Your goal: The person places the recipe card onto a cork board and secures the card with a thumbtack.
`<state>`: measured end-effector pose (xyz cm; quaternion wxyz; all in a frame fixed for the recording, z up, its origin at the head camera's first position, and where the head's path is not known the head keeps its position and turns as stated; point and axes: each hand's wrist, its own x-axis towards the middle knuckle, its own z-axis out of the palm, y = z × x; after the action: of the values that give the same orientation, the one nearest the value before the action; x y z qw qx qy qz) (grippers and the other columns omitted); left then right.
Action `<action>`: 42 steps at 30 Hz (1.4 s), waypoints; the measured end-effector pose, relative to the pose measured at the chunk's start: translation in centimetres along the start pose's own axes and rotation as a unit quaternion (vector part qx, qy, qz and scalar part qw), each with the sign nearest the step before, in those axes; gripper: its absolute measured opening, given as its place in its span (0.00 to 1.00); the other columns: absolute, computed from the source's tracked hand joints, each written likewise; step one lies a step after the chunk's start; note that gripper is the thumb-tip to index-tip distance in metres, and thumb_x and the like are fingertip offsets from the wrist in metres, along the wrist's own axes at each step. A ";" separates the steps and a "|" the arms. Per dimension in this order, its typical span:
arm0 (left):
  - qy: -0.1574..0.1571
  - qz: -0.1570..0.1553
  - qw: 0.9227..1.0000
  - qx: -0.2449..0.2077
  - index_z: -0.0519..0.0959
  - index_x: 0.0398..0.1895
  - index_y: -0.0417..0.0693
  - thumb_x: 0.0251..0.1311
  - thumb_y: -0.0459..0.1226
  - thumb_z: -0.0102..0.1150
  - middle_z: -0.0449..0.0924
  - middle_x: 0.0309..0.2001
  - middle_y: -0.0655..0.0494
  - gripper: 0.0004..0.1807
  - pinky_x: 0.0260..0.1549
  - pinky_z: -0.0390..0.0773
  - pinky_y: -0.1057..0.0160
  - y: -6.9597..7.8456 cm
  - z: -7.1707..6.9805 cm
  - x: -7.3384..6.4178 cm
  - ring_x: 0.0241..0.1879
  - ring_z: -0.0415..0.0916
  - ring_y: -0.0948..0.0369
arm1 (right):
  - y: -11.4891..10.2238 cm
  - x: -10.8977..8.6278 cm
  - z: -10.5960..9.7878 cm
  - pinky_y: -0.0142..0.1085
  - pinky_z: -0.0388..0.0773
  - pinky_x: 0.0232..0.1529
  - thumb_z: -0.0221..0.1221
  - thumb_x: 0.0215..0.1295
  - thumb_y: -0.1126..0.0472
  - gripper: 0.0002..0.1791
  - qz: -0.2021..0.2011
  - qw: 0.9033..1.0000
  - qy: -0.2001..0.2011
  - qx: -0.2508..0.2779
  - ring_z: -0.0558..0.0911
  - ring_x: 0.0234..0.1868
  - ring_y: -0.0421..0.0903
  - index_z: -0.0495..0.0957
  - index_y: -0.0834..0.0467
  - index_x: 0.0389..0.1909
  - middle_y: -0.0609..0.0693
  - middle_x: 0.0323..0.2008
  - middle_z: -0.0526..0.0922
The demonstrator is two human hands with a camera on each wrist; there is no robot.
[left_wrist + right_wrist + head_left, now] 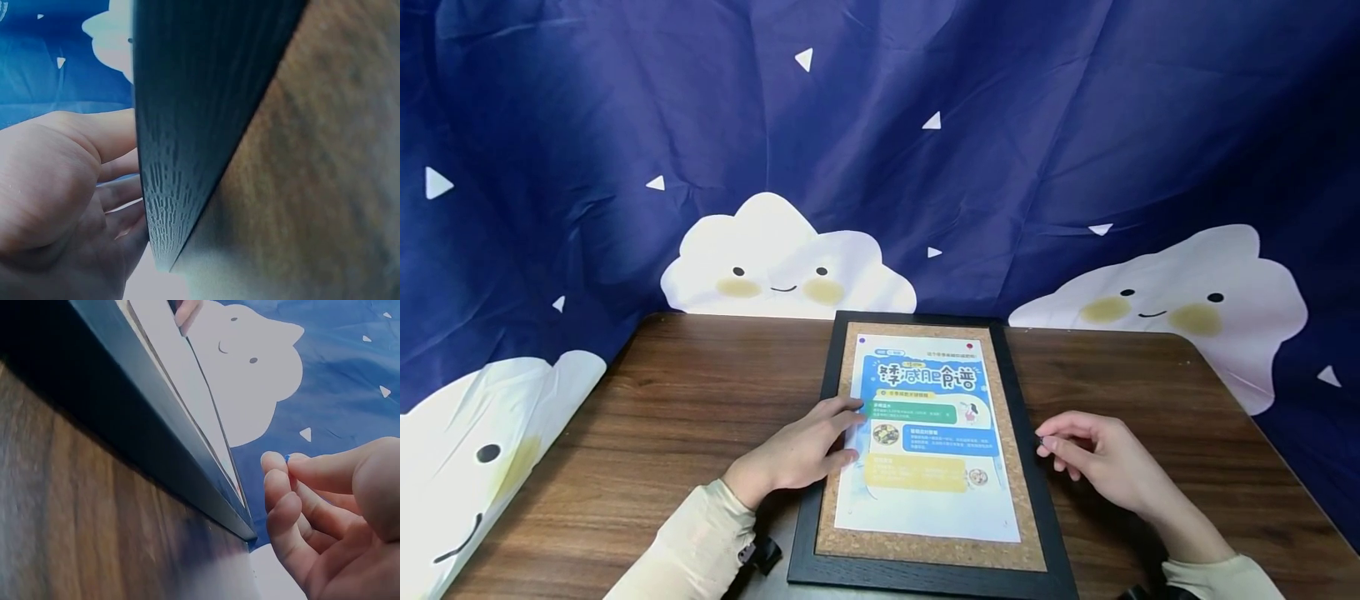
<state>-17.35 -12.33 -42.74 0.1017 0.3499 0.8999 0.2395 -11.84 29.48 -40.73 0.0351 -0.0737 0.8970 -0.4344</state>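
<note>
A cork board (928,552) with a black frame (1028,433) lies flat on the wooden table. On it is a printed paper poster (928,515), with a purple push pin (862,340) at its top left corner and a red push pin (970,346) at its top right. My left hand (801,446) rests over the left side of the frame, its extended fingertips on the poster's left edge. Just off the frame's right side, my right hand (1101,458) pinches a small blue push pin (287,458) between thumb and fingers; most of the pin is hidden.
The brown wooden table (700,375) extends on both sides of the board. Behind it hangs a dark blue cloth (880,150) with white clouds and triangles. A black strap device (762,553) sits at the left wrist.
</note>
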 end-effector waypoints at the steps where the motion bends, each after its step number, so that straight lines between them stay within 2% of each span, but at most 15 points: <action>1: 0.000 0.000 1.000 0.000 0.74 0.74 0.35 0.78 0.38 0.63 0.63 0.81 0.40 0.27 0.70 0.76 0.44 0.0 0.0 0.0 0.80 0.62 0.44 | -0.1 0.1 0.1 0.37 0.82 0.26 0.62 0.77 0.69 0.08 -0.001 1.000 -0.004 0.003 0.82 0.27 0.44 0.86 0.65 0.51 0.53 0.36 0.90; 14: 0.001 0.003 1.000 0.002 0.73 0.75 0.34 0.78 0.38 0.62 0.63 0.81 0.39 0.28 0.70 0.75 0.44 -0.1 0.1 0.0 0.80 0.62 0.44 | -1.2 0.9 1.0 0.36 0.82 0.28 0.61 0.78 0.68 0.08 -0.012 0.997 -0.067 0.035 0.82 0.29 0.45 0.86 0.65 0.51 0.54 0.37 0.89; 22: 0.008 0.012 1.000 0.009 0.73 0.75 0.34 0.78 0.38 0.62 0.65 0.80 0.40 0.28 0.70 0.75 0.44 -0.2 0.2 0.0 0.80 0.62 0.44 | -1.7 1.0 1.9 0.35 0.81 0.28 0.61 0.79 0.68 0.07 -0.044 0.994 -0.093 0.041 0.82 0.30 0.43 0.86 0.63 0.48 0.54 0.37 0.87; 35: 0.004 0.006 1.000 0.005 0.73 0.76 0.35 0.78 0.38 0.62 0.64 0.81 0.40 0.28 0.70 0.76 0.44 -0.4 0.3 0.0 0.80 0.62 0.45 | -2.6 1.5 3.1 0.31 0.79 0.30 0.61 0.80 0.64 0.07 -0.047 0.989 -0.138 0.038 0.81 0.30 0.44 0.86 0.62 0.49 0.54 0.36 0.84; 42: 0.006 0.010 1.000 0.006 0.73 0.75 0.34 0.78 0.37 0.62 0.64 0.81 0.40 0.28 0.70 0.76 0.44 -0.3 0.3 0.0 0.80 0.62 0.44 | -3.1 1.7 4.0 0.30 0.75 0.28 0.62 0.78 0.66 0.08 -0.047 0.988 -0.147 0.033 0.80 0.31 0.42 0.87 0.60 0.50 0.50 0.39 0.89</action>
<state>-17.39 -12.42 -43.10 0.0919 0.3581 0.8984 0.2372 -12.71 24.20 -40.78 0.1485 -0.1771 0.8630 -0.4491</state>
